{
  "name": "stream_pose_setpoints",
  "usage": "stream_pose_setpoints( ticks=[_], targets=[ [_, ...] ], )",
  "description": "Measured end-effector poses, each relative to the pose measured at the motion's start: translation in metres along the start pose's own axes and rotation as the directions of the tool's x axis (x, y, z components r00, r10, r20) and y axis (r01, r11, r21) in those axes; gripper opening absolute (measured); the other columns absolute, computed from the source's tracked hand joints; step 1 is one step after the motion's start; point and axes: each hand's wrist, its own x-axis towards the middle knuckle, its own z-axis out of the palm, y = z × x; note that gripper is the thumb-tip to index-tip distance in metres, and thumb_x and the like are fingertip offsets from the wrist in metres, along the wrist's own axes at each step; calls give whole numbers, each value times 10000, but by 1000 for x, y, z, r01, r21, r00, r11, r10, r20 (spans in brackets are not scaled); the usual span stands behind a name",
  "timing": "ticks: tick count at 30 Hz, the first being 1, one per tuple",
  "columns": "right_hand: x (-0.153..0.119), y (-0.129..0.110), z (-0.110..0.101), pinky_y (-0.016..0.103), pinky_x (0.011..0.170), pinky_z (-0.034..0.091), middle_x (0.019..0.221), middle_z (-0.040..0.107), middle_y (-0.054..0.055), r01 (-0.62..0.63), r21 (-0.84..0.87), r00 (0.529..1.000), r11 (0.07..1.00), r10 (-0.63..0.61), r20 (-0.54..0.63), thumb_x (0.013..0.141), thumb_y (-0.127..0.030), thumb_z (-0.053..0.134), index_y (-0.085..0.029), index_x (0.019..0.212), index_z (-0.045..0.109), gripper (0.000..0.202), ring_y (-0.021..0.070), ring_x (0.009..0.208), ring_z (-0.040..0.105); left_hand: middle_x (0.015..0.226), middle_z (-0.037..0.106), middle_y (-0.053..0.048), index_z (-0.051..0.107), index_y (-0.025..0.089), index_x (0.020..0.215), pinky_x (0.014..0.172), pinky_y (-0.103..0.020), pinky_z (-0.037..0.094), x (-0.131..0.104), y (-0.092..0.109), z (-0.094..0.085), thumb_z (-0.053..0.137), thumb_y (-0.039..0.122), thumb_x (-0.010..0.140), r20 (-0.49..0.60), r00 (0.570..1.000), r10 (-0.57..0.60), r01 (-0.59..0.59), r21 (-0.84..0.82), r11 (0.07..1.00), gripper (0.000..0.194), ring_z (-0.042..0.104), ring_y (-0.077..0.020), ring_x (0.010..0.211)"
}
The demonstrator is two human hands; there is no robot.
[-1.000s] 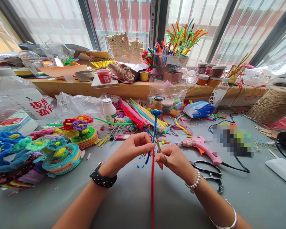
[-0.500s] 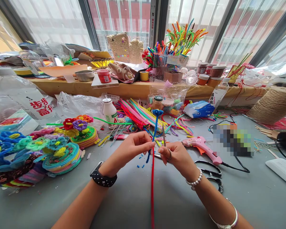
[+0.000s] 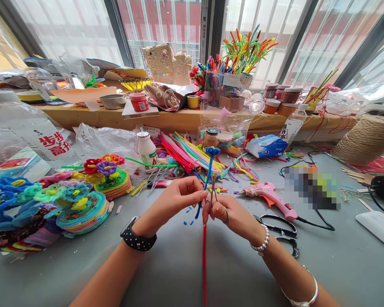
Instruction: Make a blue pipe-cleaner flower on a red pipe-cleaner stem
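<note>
Currently, head view: left hand pinches fuzzy blue stem, ruffled top, over table; right hand grips slim metal scissors beside it, partly finger-covered. Red strip cut off at bottom, upper end unclear.

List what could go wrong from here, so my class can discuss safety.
The scissors in the right hand are close to the left hand, so a slip might nick a finger. They might also snip the blue stem that the left hand pinches. The pink glue gun lies just beyond the right hand; if hot, it could perhaps burn.
</note>
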Motion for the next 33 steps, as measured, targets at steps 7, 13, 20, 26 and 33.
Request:
stream_pose_setpoints(
  ticks=[7, 13, 20, 26, 33],
  targets=[
    [0, 1, -1, 255, 614, 351, 613, 486, 15, -2, -51, 1000, 999, 3, 25, 692, -693, 167, -136, 608, 588, 703, 129, 614, 450, 537, 470, 34, 429, 151, 611, 464, -197, 289, 0, -1, 1, 527, 324, 712, 125, 992, -10, 11, -4, 1000, 224, 411, -70, 509],
    [-1, 2, -2, 250, 619, 359, 641, 517, 24, -18, -48, 999, 999, 17, -29, 694, -680, 232, -138, 564, 574, 655, 129, 625, 469, 566, 455, 36, 441, 149, 606, 470, -198, 285, -1, -1, 1, 528, 323, 713, 159, 987, -23, 23, 4, 1000, 222, 402, -69, 527],
    [-2, 3, -3, 238, 600, 349, 580, 487, 12, -21, -32, 998, 999, 20, -52, 704, -661, 277, -134, 495, 546, 627, 118, 597, 464, 578, 424, 46, 436, 147, 619, 490, -202, 288, 0, 2, 2, 528, 306, 713, 154, 986, -64, 66, -8, 998, 206, 387, -69, 543],
    [-1, 4, -3, 240, 614, 358, 598, 507, 16, 1, -45, 998, 999, -4, -66, 707, -655, 277, -134, 509, 552, 622, 121, 608, 480, 618, 476, 33, 459, 146, 720, 520, -203, 320, 0, 2, 3, 543, 272, 707, 179, 982, -57, 74, -89, 993, 151, 424, -74, 574],
    [0, 0, -4, 250, 625, 369, 641, 538, 36, 25, -89, 996, 996, -33, -81, 693, -669, 276, -141, 519, 571, 629, 141, 650, 499, 594, 477, 33, 459, 147, 650, 509, -200, 320, 0, 3, 2, 537, 282, 710, 193, 979, -61, 74, -62, 995, 166, 437, -77, 569]
  ],
)
